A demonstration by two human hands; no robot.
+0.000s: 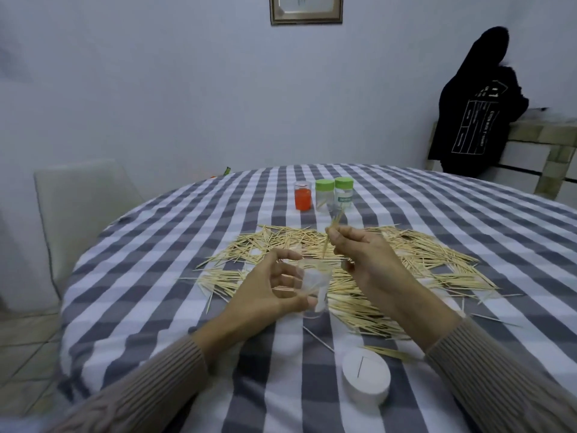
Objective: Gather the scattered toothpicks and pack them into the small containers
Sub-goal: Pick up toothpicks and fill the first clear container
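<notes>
A wide heap of scattered toothpicks (415, 264) lies across the middle of the checked table. My left hand (271, 289) grips a small clear container (313, 287), open at the top and held just above the cloth. My right hand (362, 254) pinches a thin bundle of toothpicks (334, 226) above and to the right of that container; the bundle slants, its lower tips pointing down toward the container's mouth. A white lid (366, 378) with one toothpick on it lies near me.
At the back of the table (187, 232) stand an orange-filled jar (303, 195) and two green-capped jars (324, 195), (343, 193). A pale chair (81, 214) is at the left. A person in a black hooded top (477, 114) stands at the far right.
</notes>
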